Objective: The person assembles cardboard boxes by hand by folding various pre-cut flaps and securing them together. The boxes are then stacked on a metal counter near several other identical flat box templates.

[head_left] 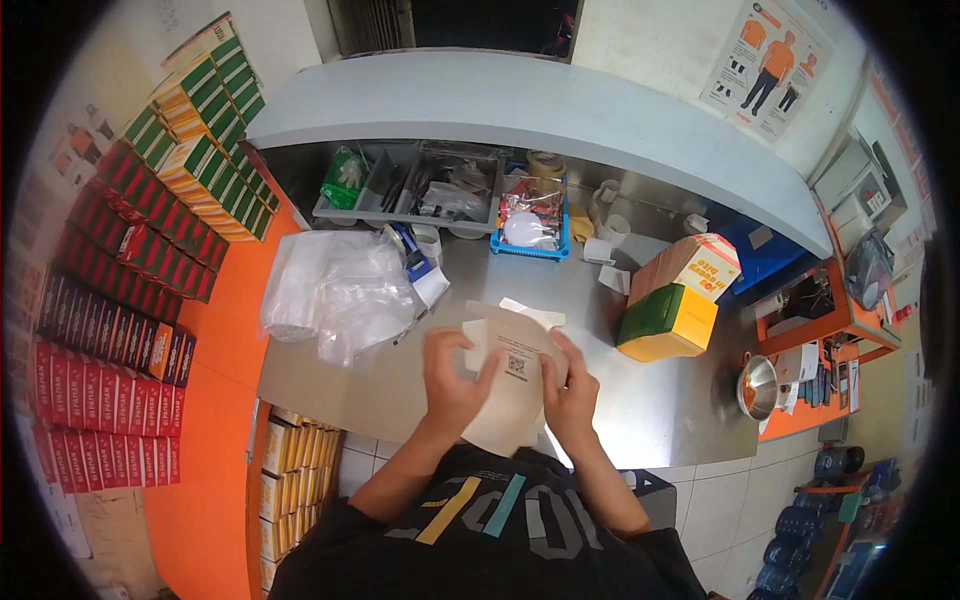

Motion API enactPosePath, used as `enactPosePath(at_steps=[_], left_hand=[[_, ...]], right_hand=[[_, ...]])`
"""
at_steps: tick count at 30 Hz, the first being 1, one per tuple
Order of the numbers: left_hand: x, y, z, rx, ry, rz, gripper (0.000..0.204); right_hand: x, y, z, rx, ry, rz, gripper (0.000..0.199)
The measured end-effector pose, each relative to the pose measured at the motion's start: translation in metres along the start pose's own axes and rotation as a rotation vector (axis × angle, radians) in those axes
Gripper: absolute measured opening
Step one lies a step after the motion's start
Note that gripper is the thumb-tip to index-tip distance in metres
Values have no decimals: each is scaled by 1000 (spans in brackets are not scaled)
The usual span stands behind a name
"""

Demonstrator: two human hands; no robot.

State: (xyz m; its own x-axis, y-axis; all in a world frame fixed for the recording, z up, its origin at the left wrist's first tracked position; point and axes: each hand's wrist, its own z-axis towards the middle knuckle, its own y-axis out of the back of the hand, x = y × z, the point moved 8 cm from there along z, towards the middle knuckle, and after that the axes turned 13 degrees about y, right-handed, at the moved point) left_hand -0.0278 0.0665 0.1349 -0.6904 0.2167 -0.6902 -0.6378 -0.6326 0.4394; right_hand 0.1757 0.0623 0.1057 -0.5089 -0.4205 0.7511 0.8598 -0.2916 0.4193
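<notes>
Head view: a beige paper sheet [512, 412] sits directly between the left hand [455, 388] and right hand [572, 398], equally near, each pinching a side edge, its long axis pointing away from the black shirt [490, 560].

Two hands [456, 385] toward six o'clock, one QR-coded sheet [508, 392] between five and six, one blue basket [530, 254] at one, one metal bowl [762, 388] just past three
</notes>
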Motion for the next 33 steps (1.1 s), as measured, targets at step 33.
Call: enactPosePath(at_steps=[33], left_hand=[[-4,-21,-14,605,490,-908,10]], right_hand=[[63,15,20,72,30,290,11]])
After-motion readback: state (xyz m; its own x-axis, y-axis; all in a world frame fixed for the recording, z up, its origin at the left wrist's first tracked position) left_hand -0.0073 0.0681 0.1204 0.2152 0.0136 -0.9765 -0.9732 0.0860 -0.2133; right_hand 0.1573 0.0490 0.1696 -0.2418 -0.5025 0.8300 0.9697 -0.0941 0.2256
